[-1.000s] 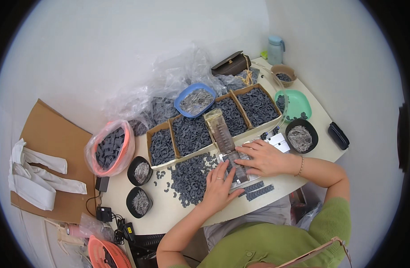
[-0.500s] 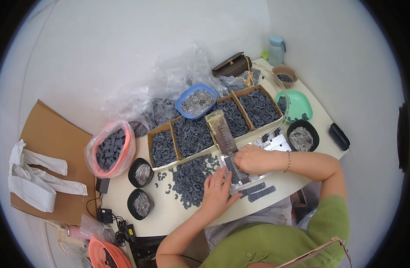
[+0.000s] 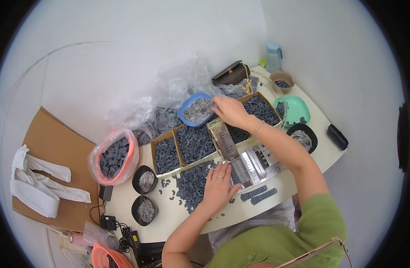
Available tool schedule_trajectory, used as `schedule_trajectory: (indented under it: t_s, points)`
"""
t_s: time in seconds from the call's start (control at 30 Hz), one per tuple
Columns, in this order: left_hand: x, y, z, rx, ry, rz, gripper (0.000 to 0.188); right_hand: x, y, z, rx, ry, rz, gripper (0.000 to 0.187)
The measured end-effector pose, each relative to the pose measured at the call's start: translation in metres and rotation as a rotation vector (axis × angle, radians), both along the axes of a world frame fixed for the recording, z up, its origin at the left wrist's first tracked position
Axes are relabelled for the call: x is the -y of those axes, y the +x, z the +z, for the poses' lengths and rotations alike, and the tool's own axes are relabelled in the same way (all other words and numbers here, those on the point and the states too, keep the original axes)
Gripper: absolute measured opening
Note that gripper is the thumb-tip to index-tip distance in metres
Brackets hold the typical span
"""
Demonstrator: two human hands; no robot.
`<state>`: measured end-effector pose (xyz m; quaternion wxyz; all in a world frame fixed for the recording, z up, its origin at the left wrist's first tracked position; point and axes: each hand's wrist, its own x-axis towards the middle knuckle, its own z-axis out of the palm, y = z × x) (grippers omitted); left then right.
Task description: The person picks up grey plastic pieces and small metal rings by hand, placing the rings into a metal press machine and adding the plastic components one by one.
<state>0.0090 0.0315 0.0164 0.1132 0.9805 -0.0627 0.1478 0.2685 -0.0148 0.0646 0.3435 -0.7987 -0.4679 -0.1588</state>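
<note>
My left hand (image 3: 219,187) lies flat, fingers spread, on a loose pile of small dark grey plastic parts (image 3: 191,181) on the cream table (image 3: 178,219). Beside it stands a metal jig (image 3: 251,165) with a clear chute (image 3: 223,138) leaning over it. My right hand (image 3: 229,110) is stretched far forward to the rim of a blue bowl (image 3: 197,110) filled with small shiny metal pieces; its fingers are bent at the bowl's edge, and whether they hold anything is hidden. Cardboard boxes (image 3: 193,142) of dark parts lie below my right forearm.
A pink basket (image 3: 113,156) lined with a bag holds dark parts at the left. Two black bowls (image 3: 144,181) of metal pieces sit near the front left, another black bowl (image 3: 303,136) and a green tray (image 3: 296,109) at the right. Crumpled clear plastic (image 3: 178,85) lies behind the boxes.
My right hand left the jig and reached forward to the blue bowl. My left hand stayed on the pile of dark parts, shifting slightly.
</note>
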Motion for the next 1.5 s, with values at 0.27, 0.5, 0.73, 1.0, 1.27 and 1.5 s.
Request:
schedule_trajectory:
  t_s: [0.27,0.5,0.73,1.0,1.27,1.5]
  points:
    - [-0.030,-0.026,0.004,0.106,-0.081,0.131,0.042,0.104,-0.106,0.022,0.405,-0.125,0.369,0.022]
    - [-0.034,-0.041,0.003,0.108,-0.108,0.128,0.036,0.155,-0.170,-0.038,0.530,-0.087,0.477,0.022]
    - [-0.025,-0.045,0.007,0.099,-0.114,0.095,0.033,0.155,-0.187,-0.037,0.700,-0.239,0.429,0.028]
    - [-0.015,-0.042,0.002,0.085,-0.112,-0.035,0.029,0.146,-0.156,-0.028,0.612,0.041,0.481,0.022]
    - [0.026,-0.016,0.006,0.107,0.178,-0.132,0.032,0.068,-0.074,-0.003,-0.389,0.174,0.225,0.050]
    - [0.040,0.002,0.003,-0.014,0.360,-0.089,0.012,0.085,-0.030,-0.007,-0.240,-0.023,0.236,0.033]
